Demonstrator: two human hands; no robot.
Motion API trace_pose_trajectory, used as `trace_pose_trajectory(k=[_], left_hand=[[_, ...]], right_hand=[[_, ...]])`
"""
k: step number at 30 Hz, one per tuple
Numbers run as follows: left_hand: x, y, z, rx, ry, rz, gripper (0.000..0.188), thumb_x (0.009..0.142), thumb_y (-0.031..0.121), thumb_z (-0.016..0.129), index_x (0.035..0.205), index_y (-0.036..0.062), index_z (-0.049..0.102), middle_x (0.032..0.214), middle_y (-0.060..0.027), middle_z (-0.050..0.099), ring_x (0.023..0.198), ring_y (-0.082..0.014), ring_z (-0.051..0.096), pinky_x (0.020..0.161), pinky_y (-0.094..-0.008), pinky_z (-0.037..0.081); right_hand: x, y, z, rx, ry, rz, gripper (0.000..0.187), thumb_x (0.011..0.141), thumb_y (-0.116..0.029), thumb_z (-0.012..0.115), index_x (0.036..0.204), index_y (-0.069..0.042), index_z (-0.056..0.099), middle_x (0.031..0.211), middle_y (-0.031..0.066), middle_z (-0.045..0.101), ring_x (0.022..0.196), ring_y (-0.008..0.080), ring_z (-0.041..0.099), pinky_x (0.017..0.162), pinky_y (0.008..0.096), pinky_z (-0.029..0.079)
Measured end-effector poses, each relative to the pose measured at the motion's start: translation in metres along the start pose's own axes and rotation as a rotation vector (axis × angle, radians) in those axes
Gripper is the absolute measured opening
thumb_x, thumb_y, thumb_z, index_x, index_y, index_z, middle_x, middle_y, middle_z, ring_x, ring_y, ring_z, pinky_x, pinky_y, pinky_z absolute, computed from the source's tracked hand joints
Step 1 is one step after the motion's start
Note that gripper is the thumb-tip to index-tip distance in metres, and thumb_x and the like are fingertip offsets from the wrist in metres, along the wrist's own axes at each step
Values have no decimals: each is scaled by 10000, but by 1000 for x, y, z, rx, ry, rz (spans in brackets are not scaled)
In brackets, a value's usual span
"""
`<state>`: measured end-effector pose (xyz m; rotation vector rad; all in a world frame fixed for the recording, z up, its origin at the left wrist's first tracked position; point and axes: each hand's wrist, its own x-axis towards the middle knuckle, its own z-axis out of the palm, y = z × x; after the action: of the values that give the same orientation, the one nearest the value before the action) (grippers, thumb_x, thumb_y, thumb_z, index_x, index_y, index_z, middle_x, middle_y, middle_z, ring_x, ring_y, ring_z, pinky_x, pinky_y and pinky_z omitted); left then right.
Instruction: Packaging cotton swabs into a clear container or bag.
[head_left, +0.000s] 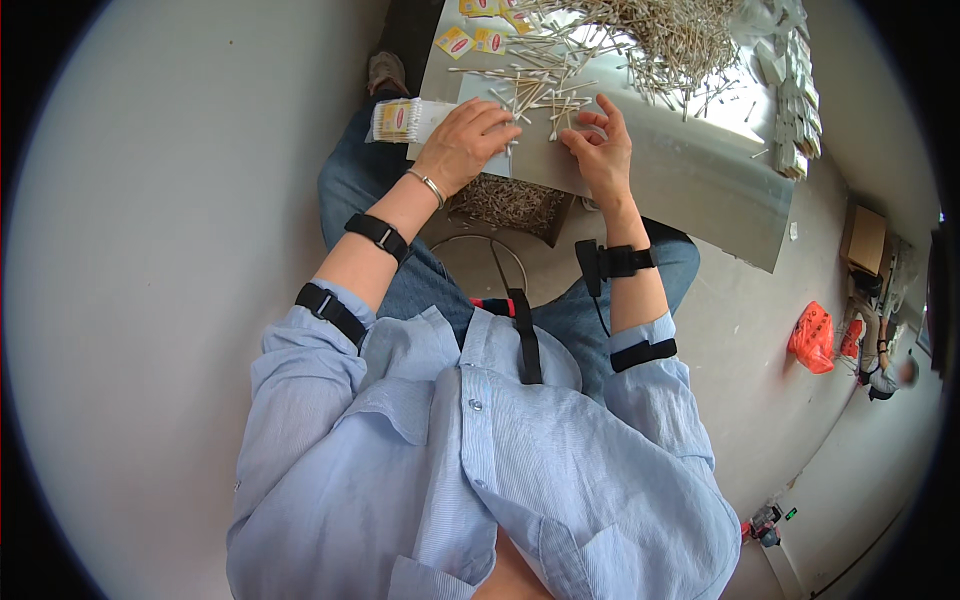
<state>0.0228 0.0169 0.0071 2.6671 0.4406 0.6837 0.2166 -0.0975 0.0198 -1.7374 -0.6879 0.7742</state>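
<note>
Loose cotton swabs (540,88) lie scattered on the metal tabletop before me. At the table's near edge my left hand (462,145) is closed, fingers bent together, with swab tips poking out below the fingertips. My right hand (603,158) is open on the other side of the small scatter, thumb and fingers apart. Its thumb is close to a few swabs, and I see nothing held in it. Left of my left hand, a clear packet of cotton swabs (397,120) with a yellow label rests at the table's corner.
A large heap of swabs (680,40) covers the table's far part. Small yellow cards (456,42) lie far left; stacked packets (797,110) line the right edge. Beneath the table stands a box of swabs (510,208). A red bag (812,338) and another person (885,375) are far right.
</note>
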Motion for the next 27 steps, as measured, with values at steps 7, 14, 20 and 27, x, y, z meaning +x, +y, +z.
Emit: trace_pose_trajectory(k=[7, 14, 20, 27], left_hand=[[-10, 0, -5, -51, -10, -59, 213, 747, 180, 737, 883, 64, 620, 954, -66, 557, 996, -267, 537, 885, -381, 460], [-23, 4, 0, -167, 116, -181, 289, 719, 194, 765, 940, 57, 638, 1057, -78, 574, 1069, -270, 534, 955, -375, 447], [-33, 2, 3, -156, 142, -170, 269, 734, 148, 758, 964, 56, 653, 1095, -81, 588, 1091, -264, 541, 947, -372, 463], [-27, 4, 4, -173, 156, -246, 178, 763, 103, 724, 929, 63, 673, 953, -67, 588, 978, -257, 557, 847, -356, 479]], right_hand=[[-33, 11, -1, -40, -188, -30, 315, 795, 26, 655, 1102, -42, 650, 833, 26, 656, 703, 90, 602, 693, 235, 510], [-53, -6, 1, -605, -312, -399, 234, 751, -48, 695, 984, -72, 695, 880, 64, 640, 891, 267, 600, 779, 362, 511], [-40, 5, 22, -478, -143, -327, 171, 752, -111, 729, 919, -84, 702, 869, 69, 617, 879, 291, 586, 790, 373, 490], [-38, 5, 50, -617, -25, -466, 101, 759, -131, 731, 851, -107, 695, 860, 57, 601, 859, 274, 577, 758, 376, 482]])
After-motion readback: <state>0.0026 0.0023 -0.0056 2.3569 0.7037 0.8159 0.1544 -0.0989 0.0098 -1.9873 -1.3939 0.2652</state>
